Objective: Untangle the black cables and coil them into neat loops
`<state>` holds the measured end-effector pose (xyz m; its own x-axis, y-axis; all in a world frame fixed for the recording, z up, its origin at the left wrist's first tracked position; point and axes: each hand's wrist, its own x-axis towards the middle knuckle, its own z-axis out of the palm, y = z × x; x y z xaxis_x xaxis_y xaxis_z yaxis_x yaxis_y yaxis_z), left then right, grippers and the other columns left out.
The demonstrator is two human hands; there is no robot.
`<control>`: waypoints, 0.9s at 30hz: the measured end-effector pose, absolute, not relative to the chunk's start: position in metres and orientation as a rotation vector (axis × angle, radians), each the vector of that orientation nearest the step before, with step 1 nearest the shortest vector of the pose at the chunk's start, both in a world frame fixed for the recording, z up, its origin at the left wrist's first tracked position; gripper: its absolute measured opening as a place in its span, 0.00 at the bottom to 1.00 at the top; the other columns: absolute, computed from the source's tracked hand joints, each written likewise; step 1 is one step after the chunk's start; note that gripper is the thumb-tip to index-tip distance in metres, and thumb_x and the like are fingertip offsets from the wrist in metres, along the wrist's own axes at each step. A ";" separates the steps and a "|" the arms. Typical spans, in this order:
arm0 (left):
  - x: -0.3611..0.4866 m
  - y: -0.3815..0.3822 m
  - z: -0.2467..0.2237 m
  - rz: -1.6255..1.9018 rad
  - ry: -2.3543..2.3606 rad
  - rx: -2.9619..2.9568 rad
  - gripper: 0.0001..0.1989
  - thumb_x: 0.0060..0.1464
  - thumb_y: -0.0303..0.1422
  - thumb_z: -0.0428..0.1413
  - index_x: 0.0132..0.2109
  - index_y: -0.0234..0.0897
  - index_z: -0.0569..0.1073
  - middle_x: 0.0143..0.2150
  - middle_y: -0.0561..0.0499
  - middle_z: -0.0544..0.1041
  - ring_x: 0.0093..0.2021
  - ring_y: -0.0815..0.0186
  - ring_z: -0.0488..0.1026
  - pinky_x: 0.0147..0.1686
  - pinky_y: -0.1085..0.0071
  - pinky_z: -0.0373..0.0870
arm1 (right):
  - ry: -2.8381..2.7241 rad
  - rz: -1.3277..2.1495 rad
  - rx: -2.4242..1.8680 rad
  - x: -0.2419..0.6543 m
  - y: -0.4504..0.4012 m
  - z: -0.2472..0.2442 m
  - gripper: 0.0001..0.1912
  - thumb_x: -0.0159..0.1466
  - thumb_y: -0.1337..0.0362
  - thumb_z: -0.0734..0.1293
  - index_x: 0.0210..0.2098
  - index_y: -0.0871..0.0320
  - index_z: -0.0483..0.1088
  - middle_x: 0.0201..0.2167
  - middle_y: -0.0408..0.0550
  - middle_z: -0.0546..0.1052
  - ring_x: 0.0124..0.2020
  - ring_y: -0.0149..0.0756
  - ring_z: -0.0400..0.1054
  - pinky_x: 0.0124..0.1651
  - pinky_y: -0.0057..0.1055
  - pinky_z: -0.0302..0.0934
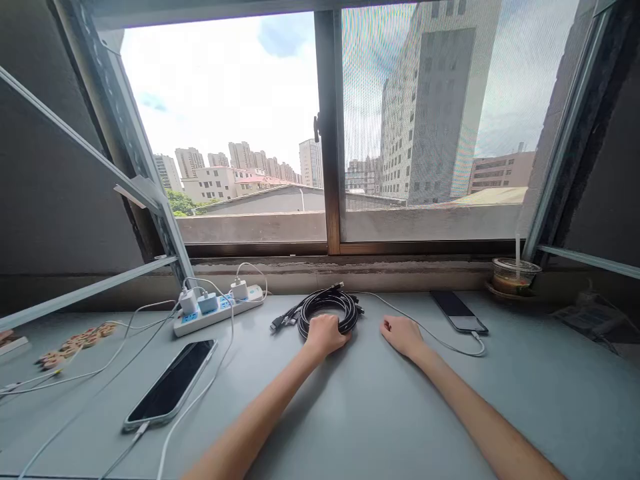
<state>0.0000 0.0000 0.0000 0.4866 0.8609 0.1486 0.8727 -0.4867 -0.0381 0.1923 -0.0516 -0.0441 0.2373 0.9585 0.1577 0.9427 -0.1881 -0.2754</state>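
Observation:
A coil of black cables (303, 319) lies on the grey-blue table, its connector ends sticking out to the left, the top and the right. My left hand (326, 335) is closed around the near side of the coil, with the fingertips hidden from view. To the right, my right hand (403, 335) rests on the table in a loose fist, apart from the coil. Nothing shows in its curled fingers. A thin white cable (425, 328) passes just behind that hand.
A power strip (217, 313) with white plugs and a phone (170, 383) on a cable are at left. Another phone (460, 312) is at right, near a lidded plastic cup (515, 275) with a straw. Metal frame bars (100, 283) flank the table; a window stands behind.

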 end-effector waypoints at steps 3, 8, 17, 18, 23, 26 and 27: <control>-0.017 0.001 0.003 -0.143 -1.638 -2.570 0.17 0.54 0.42 0.52 0.37 0.32 0.76 0.40 0.38 0.77 0.44 0.49 0.73 0.40 0.62 0.67 | -1.765 0.062 -2.197 0.193 -0.052 -0.047 0.15 0.67 0.57 0.59 0.32 0.61 0.68 0.27 0.43 0.71 0.29 0.29 0.65 0.37 0.31 0.60; -0.038 0.007 0.010 -0.147 -1.874 -2.463 0.24 0.52 0.39 0.55 0.53 0.26 0.68 0.43 0.35 0.76 0.46 0.49 0.73 0.41 0.62 0.66 | -1.760 0.042 -2.205 0.194 -0.053 -0.049 0.14 0.67 0.58 0.59 0.30 0.61 0.68 0.26 0.42 0.70 0.27 0.28 0.62 0.34 0.29 0.57; -0.067 0.018 0.021 -0.245 -2.168 -2.313 0.29 0.49 0.30 0.57 0.57 0.23 0.60 0.48 0.31 0.72 0.51 0.49 0.70 0.43 0.64 0.65 | -1.742 0.021 -2.233 0.195 -0.054 -0.054 0.14 0.66 0.60 0.58 0.29 0.60 0.67 0.25 0.42 0.69 0.25 0.28 0.59 0.31 0.28 0.52; -0.069 0.018 0.021 -0.274 -2.168 -2.310 0.30 0.48 0.30 0.58 0.56 0.24 0.60 0.50 0.32 0.71 0.52 0.49 0.69 0.44 0.64 0.65 | -1.742 0.020 -2.233 0.195 -0.055 -0.054 0.14 0.67 0.60 0.58 0.29 0.60 0.67 0.25 0.42 0.70 0.25 0.28 0.59 0.31 0.28 0.52; -0.072 0.017 0.025 -0.454 -2.082 -2.364 0.22 0.50 0.43 0.58 0.48 0.33 0.67 0.50 0.40 0.71 0.50 0.54 0.69 0.43 0.66 0.65 | -1.742 0.020 -2.234 0.194 -0.055 -0.053 0.14 0.66 0.60 0.58 0.30 0.60 0.68 0.25 0.43 0.69 0.25 0.29 0.59 0.30 0.27 0.51; -0.074 0.020 0.026 -0.542 -2.028 -2.388 0.12 0.55 0.40 0.53 0.39 0.36 0.71 0.45 0.43 0.73 0.47 0.56 0.71 0.40 0.68 0.64 | -1.730 0.014 -2.242 0.194 -0.055 -0.053 0.14 0.66 0.60 0.58 0.30 0.60 0.68 0.25 0.42 0.69 0.25 0.28 0.59 0.31 0.27 0.51; -0.075 0.022 0.026 -0.566 -2.018 -2.393 0.10 0.55 0.38 0.53 0.36 0.36 0.71 0.44 0.44 0.74 0.46 0.56 0.71 0.38 0.68 0.64 | -1.726 0.011 -2.243 0.193 -0.055 -0.053 0.14 0.66 0.59 0.58 0.30 0.60 0.68 0.25 0.42 0.69 0.25 0.28 0.59 0.31 0.27 0.52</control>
